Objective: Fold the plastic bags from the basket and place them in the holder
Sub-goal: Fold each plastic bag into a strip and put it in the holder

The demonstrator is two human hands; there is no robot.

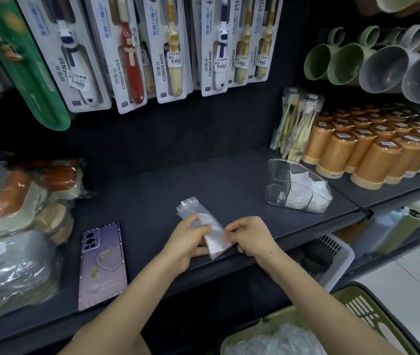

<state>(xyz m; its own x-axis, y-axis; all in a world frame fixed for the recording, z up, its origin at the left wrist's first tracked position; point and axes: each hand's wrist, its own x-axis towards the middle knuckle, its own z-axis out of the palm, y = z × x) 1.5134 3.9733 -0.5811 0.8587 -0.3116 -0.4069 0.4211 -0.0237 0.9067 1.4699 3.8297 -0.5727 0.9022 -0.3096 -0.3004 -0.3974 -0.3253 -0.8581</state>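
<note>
A clear plastic bag [210,226], folded into a narrow strip, lies on the dark shelf [152,196] near its front edge. My left hand [187,242] pinches the strip's middle from the left with thumb and fingers. My right hand [251,235] pinches the strip's near right edge. A clear plastic holder [275,180] stands to the right on the shelf, with folded white bags [303,193] inside it. An olive green basket [365,306] sits at the bottom right, holding several crumpled clear bags [280,342].
A purple phone [102,265] lies face down on the shelf to the left. Wrapped goods [17,226] pile up at the far left. Orange cups [372,155] and bagged toothbrushes [296,121] stand behind the holder. A white basket [337,254] sits on the lower shelf.
</note>
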